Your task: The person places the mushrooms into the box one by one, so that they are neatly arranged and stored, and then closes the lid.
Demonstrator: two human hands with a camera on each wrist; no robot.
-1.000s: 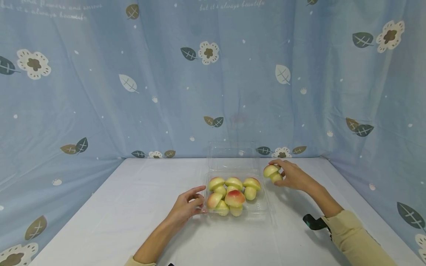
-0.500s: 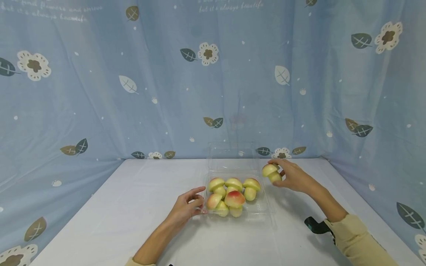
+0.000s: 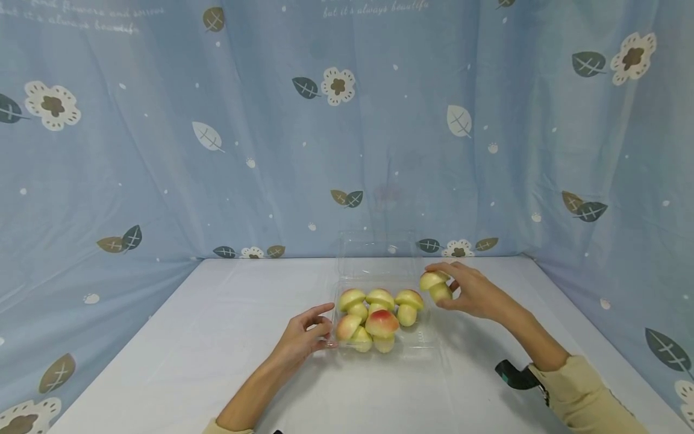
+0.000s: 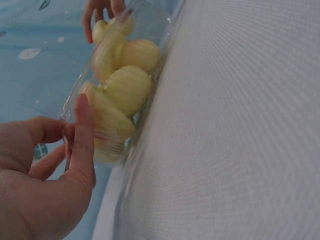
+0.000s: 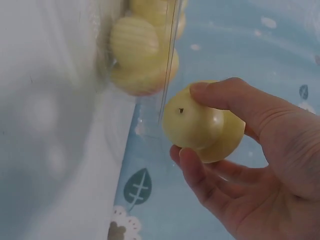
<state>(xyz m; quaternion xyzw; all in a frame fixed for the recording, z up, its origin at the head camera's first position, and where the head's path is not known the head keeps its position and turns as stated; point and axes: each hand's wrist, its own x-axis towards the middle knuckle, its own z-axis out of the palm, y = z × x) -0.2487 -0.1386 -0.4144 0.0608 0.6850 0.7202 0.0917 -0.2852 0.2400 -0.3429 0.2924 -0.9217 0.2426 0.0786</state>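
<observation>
A clear plastic clamshell box [image 3: 428, 337] stands on the table with its lid [image 3: 379, 253] raised at the back. Several mushroom-shaped pieces [image 3: 382, 324], pale yellow-green with reddish caps, lie inside it. At the box's left side my left hand [image 3: 303, 337] pinches the rim between thumb and fingers, which the left wrist view shows close up. My right hand [image 3: 474, 292] grips another such mushroom [image 3: 435, 286], held above the table just beyond the box's right wall. In the right wrist view the round stem end of that mushroom [image 5: 187, 120] faces the camera.
A white cloth-covered table [image 3: 217, 337] lies under everything. Behind it and at both sides hangs a blue curtain [image 3: 271, 120] printed with leaves and flowers. A dark device [image 3: 515, 375] is strapped at the right wrist.
My right hand has moved slightly left, bringing the held mushroom closer to the box. The left hand and the box have stayed in place.
</observation>
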